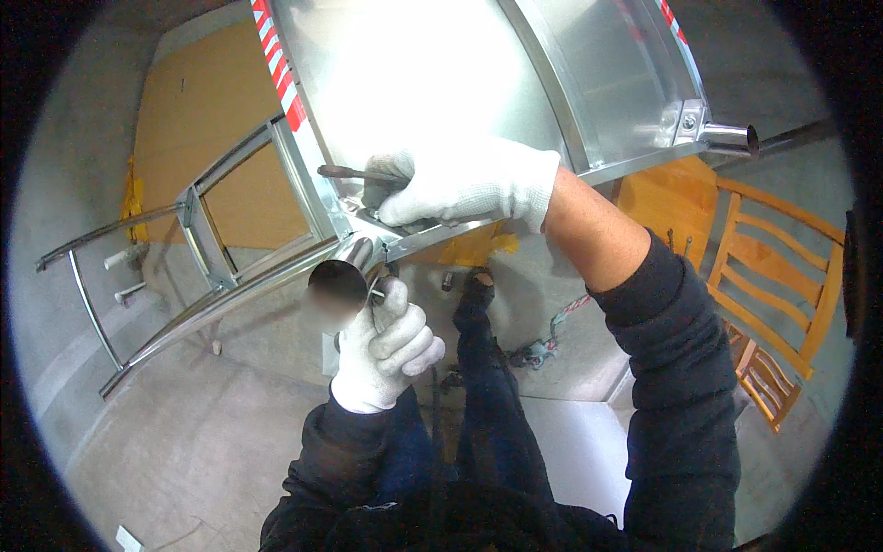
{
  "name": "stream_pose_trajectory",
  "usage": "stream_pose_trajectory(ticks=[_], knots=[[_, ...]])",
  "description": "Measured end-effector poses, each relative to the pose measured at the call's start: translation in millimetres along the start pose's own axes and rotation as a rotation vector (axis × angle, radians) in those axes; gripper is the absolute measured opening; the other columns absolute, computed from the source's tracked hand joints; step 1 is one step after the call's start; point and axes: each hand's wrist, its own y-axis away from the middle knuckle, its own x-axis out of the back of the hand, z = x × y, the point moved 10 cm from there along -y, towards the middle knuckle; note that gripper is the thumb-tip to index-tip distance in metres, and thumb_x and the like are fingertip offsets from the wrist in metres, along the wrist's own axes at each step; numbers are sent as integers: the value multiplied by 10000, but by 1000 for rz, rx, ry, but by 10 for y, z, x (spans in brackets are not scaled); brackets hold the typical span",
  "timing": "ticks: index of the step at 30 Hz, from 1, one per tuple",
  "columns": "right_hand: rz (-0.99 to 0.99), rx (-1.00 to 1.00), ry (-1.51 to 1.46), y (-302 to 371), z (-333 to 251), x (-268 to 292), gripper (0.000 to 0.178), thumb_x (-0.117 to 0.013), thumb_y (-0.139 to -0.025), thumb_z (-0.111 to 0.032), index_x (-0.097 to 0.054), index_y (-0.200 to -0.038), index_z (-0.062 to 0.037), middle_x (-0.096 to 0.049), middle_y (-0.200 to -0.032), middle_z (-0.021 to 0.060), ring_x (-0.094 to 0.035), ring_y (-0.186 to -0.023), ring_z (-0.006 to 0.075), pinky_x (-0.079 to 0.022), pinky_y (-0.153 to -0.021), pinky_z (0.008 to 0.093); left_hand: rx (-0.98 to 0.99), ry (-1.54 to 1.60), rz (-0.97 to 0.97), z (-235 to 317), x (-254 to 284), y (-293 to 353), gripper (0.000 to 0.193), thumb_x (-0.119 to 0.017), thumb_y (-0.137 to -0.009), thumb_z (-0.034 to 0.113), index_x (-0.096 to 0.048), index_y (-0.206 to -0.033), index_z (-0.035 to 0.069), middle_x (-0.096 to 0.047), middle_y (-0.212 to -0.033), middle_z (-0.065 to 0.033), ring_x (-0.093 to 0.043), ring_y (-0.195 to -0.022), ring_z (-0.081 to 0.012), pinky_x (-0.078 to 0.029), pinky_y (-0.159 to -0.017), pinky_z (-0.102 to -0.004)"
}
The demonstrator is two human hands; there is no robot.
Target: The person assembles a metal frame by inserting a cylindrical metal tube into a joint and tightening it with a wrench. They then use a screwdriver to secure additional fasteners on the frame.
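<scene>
My left hand (391, 351), in a white glove, has its fingers curled beside the open end of a metal tube (340, 281). Thumb and forefinger pinch a thin metal pin or bolt (376, 293), mostly hidden by the fingers. Above it, my gloved right hand (464, 187) rests at the corner of a shiny sheet-metal panel (441, 64). Its fingers are closed around a dark, slim metal tool (354, 173), whose flattened end points left. What kind of tool it is I cannot make out.
A tubular metal frame (198, 221) extends left from the corner. Red-and-white striped tape (279, 69) edges the panel; another tube end (733, 139) sticks out at right. Wooden chairs (777, 267) stand on the right. A rope (543, 348) lies on the floor near my feet.
</scene>
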Motion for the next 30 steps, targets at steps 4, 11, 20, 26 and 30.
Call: stream_pose_trajectory(ticks=[4,11,20,26,30], knots=[[7,-34,-44,-15,106,3,437,-621,-804,-310,-596,-1122,-11,-639,-968,130,-575,-866,194,-445,-798,301,4,-3,-17,1,-15,6,392,-413,-948,482,-561,-900,122,-328,-481,92,-334,-376,-50,-326,-446,-223],[14,-41,-30,-19,116,-5,466,-615,-810,-357,-600,-1120,-9,-646,-972,128,-580,-882,207,-444,-808,294,7,-3,-11,7,-10,1,383,-427,-944,478,-555,-897,121,-336,-485,92,-335,-376,-54,-327,-453,-224],[-8,-20,-35,-39,87,-46,418,-612,-799,-293,-600,-1110,-14,-638,-977,120,-577,-896,199,-446,-823,299,15,-7,-28,9,-21,-9,385,-427,-942,481,-550,-895,119,-332,-479,86,-339,-380,-59,-326,-455,-227],[-29,-57,-88,0,58,-32,366,-596,-806,-255,-606,-1090,-25,-638,-960,103,-576,-886,188,-450,-808,291,-4,-11,97,10,35,3,426,-358,-961,496,-547,-839,134,-317,-454,82,-297,-339,-58,-303,-419,-233],[3,-38,-58,0,54,-7,365,-604,-805,-258,-610,-1085,-24,-640,-960,96,-577,-876,179,-454,-792,291,5,-13,-12,4,7,5,417,-413,-939,502,-573,-940,116,-338,-493,84,-333,-381,-61,-320,-460,-226]])
